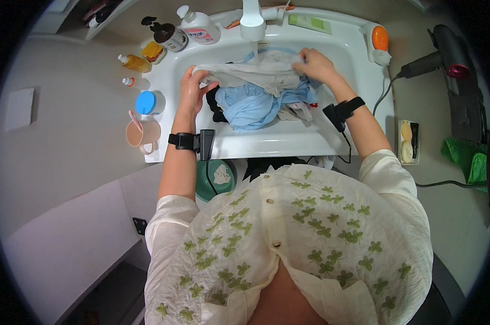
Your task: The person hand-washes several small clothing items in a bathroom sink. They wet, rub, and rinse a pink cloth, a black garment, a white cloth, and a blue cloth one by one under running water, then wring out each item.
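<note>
My left hand [194, 87] grips one end of a wet white cloth garment [257, 75], thumb and fingers pinching its edge. At the other end my right hand [316, 65] holds the same garment, slightly blurred. The cloth is stretched between both hands under the white faucet [253, 24], and water [256, 50] runs onto it. Below it, in the white sink [245, 144], lies a heap with a light-blue garment [249, 107] on top. A black cloth [217, 107] pokes out at the left, and a pale cloth with a tag [299, 111] at the right. The heap's underside is hidden.
Pump bottles [198, 28], a blue-lidded jar [146, 102] and a pink mug [141, 134] line the left rim. A green tube [310, 24] lies behind, and an orange-and-white dispenser [378, 40] stands right. A hair dryer [447, 53] hangs on the right; a green bin [214, 183] sits below.
</note>
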Demonstrator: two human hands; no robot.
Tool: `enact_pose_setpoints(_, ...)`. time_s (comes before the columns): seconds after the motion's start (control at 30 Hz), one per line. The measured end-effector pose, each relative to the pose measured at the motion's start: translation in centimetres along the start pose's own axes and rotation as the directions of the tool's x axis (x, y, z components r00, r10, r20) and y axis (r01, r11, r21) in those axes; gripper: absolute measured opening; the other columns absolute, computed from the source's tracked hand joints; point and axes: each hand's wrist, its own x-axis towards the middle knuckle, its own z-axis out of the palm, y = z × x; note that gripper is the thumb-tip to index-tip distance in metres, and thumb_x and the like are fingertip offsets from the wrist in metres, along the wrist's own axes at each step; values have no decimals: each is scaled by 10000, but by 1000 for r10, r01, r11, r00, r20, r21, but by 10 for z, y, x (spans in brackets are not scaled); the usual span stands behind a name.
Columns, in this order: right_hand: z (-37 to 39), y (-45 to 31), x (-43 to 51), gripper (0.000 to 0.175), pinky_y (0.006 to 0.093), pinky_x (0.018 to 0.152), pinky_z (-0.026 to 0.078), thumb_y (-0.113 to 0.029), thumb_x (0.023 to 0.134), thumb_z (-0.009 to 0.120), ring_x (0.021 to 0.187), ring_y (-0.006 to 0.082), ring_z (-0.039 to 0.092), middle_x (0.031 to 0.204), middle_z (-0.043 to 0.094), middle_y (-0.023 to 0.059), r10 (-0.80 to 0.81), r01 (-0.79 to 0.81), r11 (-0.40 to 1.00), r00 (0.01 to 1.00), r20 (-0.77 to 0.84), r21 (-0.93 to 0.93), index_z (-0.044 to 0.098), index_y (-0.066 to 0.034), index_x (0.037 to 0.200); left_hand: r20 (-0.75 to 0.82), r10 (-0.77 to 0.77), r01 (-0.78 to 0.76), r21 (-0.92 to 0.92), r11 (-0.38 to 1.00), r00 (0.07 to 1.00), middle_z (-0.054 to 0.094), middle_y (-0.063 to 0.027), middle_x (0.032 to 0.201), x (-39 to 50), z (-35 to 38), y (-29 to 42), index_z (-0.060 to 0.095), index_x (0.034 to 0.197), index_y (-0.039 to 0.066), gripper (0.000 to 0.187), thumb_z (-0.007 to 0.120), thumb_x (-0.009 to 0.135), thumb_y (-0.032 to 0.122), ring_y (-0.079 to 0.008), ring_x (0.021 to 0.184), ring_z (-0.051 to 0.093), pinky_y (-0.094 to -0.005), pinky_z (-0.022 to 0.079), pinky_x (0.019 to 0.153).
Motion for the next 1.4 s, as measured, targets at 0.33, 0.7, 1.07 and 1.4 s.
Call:
enact_pose_setpoints(0.33, 88, -9, 24, 476, 411, 926, 487, -203, 762, 724, 1095, 312, 599, 1160, 626, 147, -178, 160, 980, 970, -163, -118, 593, -90, 1205, 81, 321, -279, -330, 902, 944, 621, -109, 1049, -28, 24, 32, 541, 1014, 27, 174, 558, 841, 41, -226, 1009, 601, -446, 506, 944)
enact_pose_setpoints(0.7, 47, -73, -15, 298, 287, 852, 481, -50, 835, 646, 971, 144, 596, 1039, 626, 32, -141, -64, 216, 985, 96, 974, 567, -74, 1122, 236, -387, 453, -487, 747, 891, 452, -226, 1407, -2, 75, -42, 478, 1348, 41, 682, 554, 906, 554, -359, 1328, 409, -541, 434, 1005)
enact_pose_setpoints(1.07, 68, -80, -47, 703, 444, 972, 435, -322, 876, 623, 1258, 254, 441, 1445, 388, 98, -9, -116, 431, 991, 132, 895, 327, -204, 1502, 92, -231, 233, -658, 716, 969, 563, -181, 1290, 17, 87, -44, 495, 1290, -3, 523, 445, 986, 419, -339, 1175, 565, -477, 447, 1022)
enact_pose_setpoints(1.4, 108, -100, -9, 463, 401, 894, 454, -401, 841, 679, 1051, 311, 553, 1089, 602, 210, 148, 182, 533, 942, -302, 826, 600, -31, 1106, -47, -27, 10, -331, 944, 999, 610, -101, 1093, 14, 106, -50, 527, 1222, 26, 440, 535, 976, 390, -228, 955, 615, -378, 518, 835)
